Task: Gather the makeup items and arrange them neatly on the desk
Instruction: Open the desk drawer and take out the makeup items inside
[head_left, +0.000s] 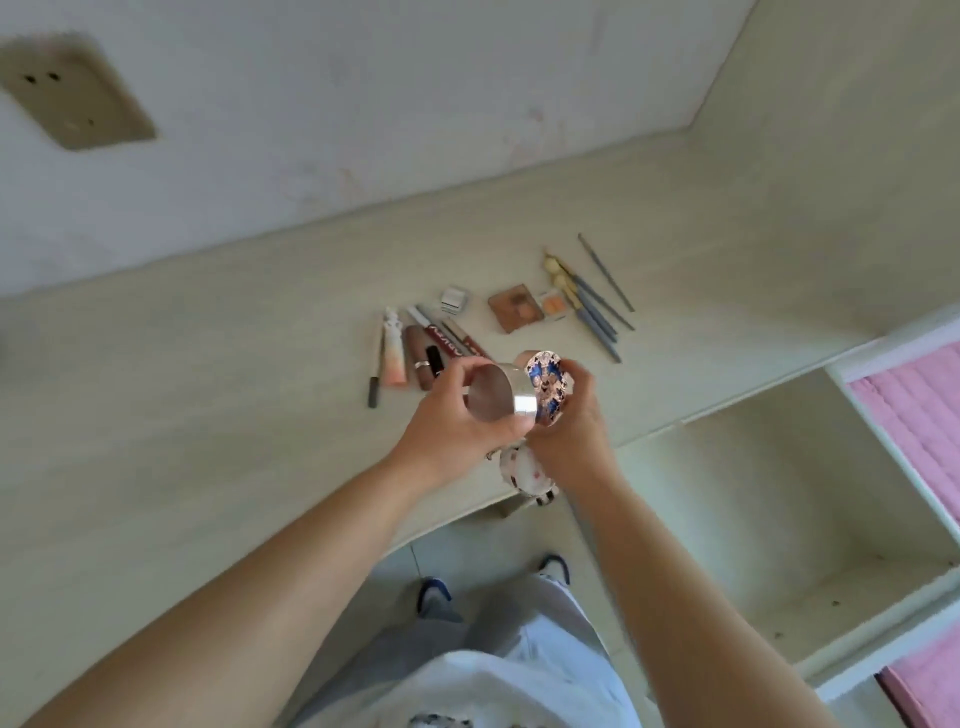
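**Both hands on a round makeup jar above the desk**

Fingers (470, 370) of the left hand (447, 436) curl round the silver jar (501, 397); the right hand (571, 426) grips its patterned lid (548, 382). Beyond the jar, tubes (415, 353), palettes (517, 306) and brushes (592, 301) lie in a row on the desk (208, 364).
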